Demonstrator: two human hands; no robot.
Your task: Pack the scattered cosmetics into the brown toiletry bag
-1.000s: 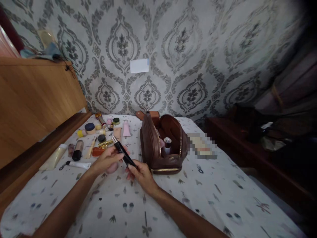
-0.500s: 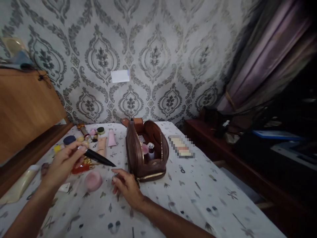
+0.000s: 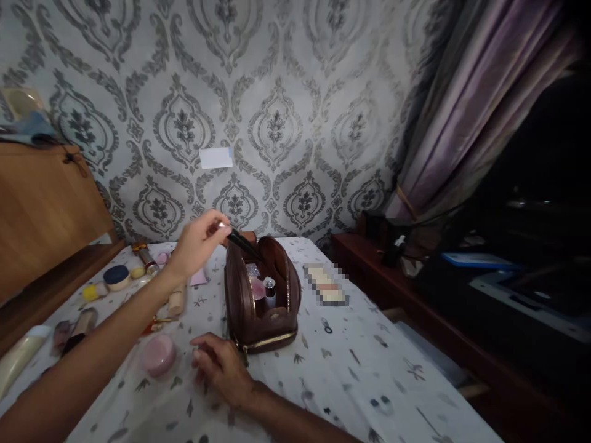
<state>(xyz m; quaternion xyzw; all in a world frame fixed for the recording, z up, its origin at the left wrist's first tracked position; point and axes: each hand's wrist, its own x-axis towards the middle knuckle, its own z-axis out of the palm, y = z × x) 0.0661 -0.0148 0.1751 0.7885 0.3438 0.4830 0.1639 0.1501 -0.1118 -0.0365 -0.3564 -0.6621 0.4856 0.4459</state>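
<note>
My left hand (image 3: 201,243) is closed on one end of a black tapered stick with a silvery band (image 3: 242,242), perhaps a makeup tool; its exact kind is unclear. The stick slants down into the unzipped mouth of a brown cosmetic bag (image 3: 263,335). Inside the bag lie a pink round item (image 3: 257,289) and a small bottle with a shiny cap (image 3: 269,292). My right hand (image 3: 224,369) hovers low by the bag's front left corner, fingers loosely bent and apart, holding nothing. Just left of it sits a pink round jar (image 3: 158,355).
Several cosmetics lie on the left of the patterned cloth (image 3: 332,375), among them a dark-lidded jar (image 3: 116,278), a yellow-capped item (image 3: 95,291) and a cream tube (image 3: 21,360). A blurred-out flat item (image 3: 325,284) lies right of the bag. The patterned wall rises behind.
My left hand has carried the black stick up and right, from above the cosmetics to the bag's opening. My right hand stays low beside the bag. The view has tilted slightly.
</note>
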